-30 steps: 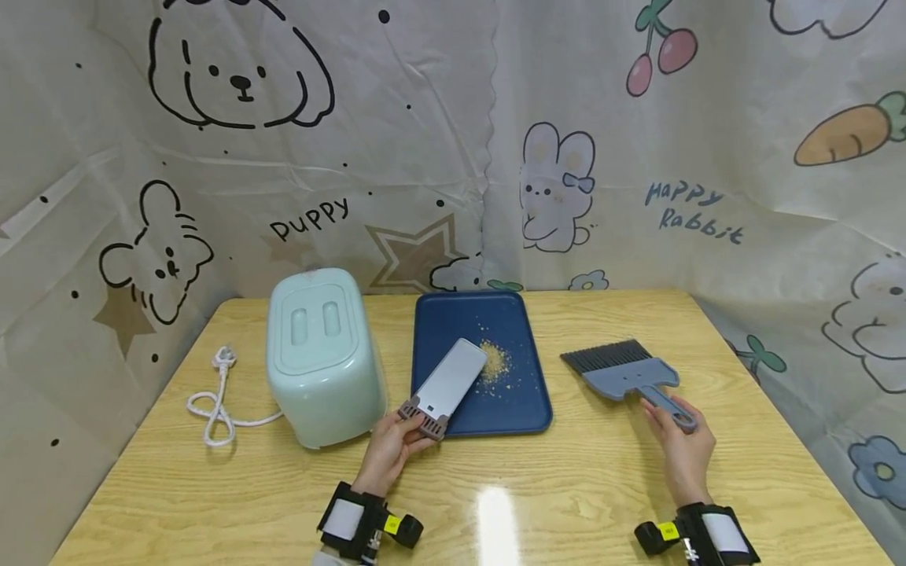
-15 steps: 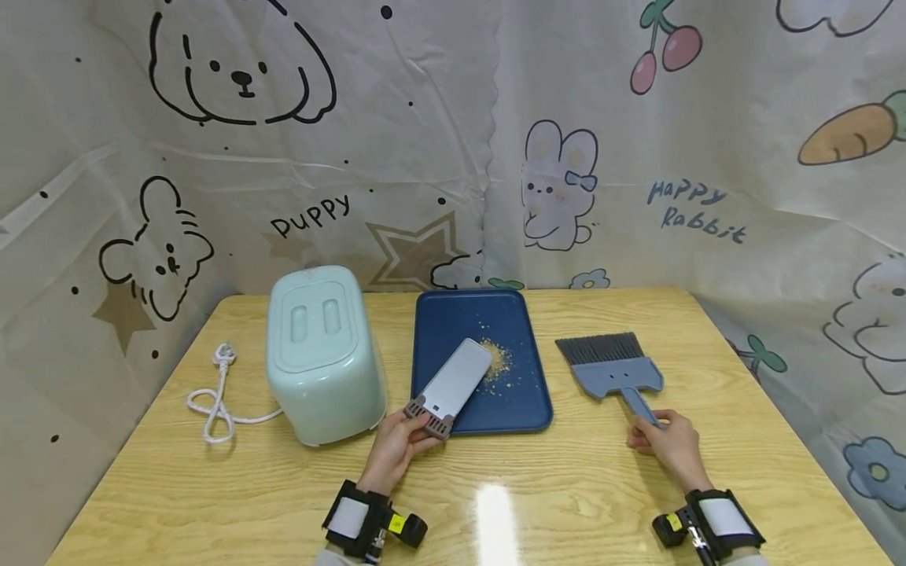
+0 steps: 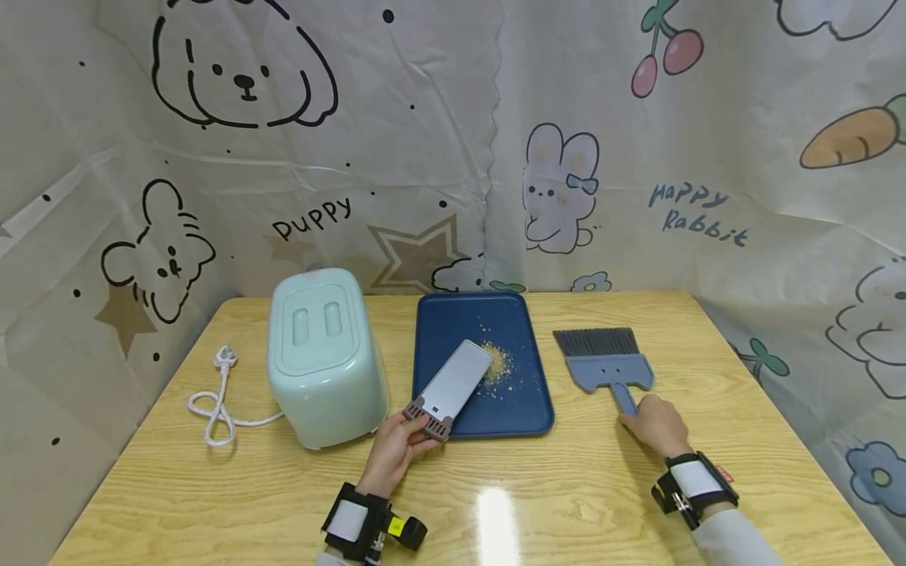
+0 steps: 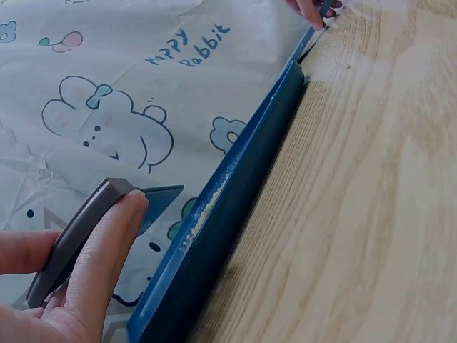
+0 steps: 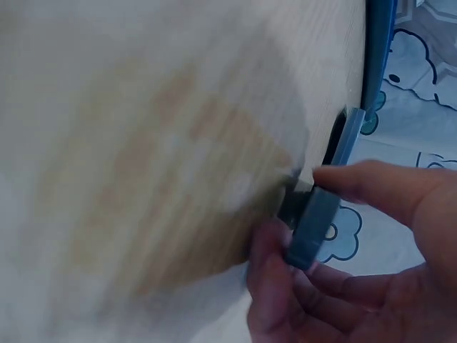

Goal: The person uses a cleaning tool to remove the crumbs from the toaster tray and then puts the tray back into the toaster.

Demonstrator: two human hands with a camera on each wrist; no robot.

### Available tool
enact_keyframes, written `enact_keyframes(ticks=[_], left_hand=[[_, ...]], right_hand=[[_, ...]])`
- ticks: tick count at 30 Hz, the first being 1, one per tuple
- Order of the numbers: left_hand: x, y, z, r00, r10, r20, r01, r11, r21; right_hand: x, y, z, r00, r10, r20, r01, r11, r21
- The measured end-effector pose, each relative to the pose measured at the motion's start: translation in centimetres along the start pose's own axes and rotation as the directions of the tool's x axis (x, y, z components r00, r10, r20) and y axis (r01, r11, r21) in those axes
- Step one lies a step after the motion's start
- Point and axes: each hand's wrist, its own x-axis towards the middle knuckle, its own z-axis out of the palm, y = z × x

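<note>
My left hand [image 3: 389, 456] pinches the brown end of a flat silver crumb tray [image 3: 458, 377], thumb on top. This piece slants over the left part of a navy blue tray [image 3: 467, 318], its far end beside a scatter of pale crumbs [image 3: 498, 364]. In the left wrist view its brown end [image 4: 86, 232] sits between thumb and fingers, above the navy rim. To the right, my right hand [image 3: 658, 424] grips the handle of a blue-grey brush [image 3: 607, 371] with dark bristles pointing away. The right wrist view shows the handle [image 5: 314, 225] between thumb and curled fingers.
A mint-green toaster [image 3: 325, 354] stands left of the navy tray, close to my left hand. Its white cord and plug [image 3: 225, 358] lie farther left on the wooden table [image 3: 566, 487]. A printed cloth [image 3: 418, 141] hangs behind and at the sides.
My right hand has turned the brush so its bristles point straight away, shifted it slightly left, and changed its grip on the handle. The left hand and crumb tray have barely moved.
</note>
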Motion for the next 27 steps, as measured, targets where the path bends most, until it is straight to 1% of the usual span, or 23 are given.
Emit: enact_keyframes(ticks=[3,5,8,13,16,23,27], left_hand=[[0.0,0.1,0.0,1.000,0.002,-0.003,-0.002,1.000,-0.002],[0.0,0.1,0.0,1.000,0.003,-0.009,-0.003,1.000,-0.005],[0.0,0.1,0.0,1.000,0.004,-0.015,-0.004,1.000,-0.009],[0.0,0.1,0.0,1.000,0.007,-0.005,-0.007,1.000,-0.005],[-0.1,0.1,0.0,1.000,0.011,0.004,-0.011,1.000,0.002],[-0.1,0.0,-0.1,1.000,0.002,0.009,-0.002,1.000,0.004],[-0.1,-0.1,-0.2,1.000,-0.013,0.004,0.013,1.000,-0.003]], right_hand=[[0.7,-0.3,-0.1,0.999,-0.033,0.012,0.034,0.999,-0.032],[1.2,-0.4,-0.3,0.999,-0.042,0.016,0.043,0.998,-0.048],[1.7,-0.7,-0.4,0.999,-0.038,0.022,0.039,0.998,-0.056],[2.4,-1.2,-0.4,0.999,-0.002,0.034,0.004,0.998,-0.066],[2.5,-1.6,-0.5,1.000,0.010,0.024,-0.008,0.998,-0.065],[2.5,-2.1,-0.5,0.999,-0.015,-0.034,0.012,0.995,-0.103],[2.6,-2.3,-0.3,0.999,-0.019,-0.030,0.015,0.992,-0.123]])
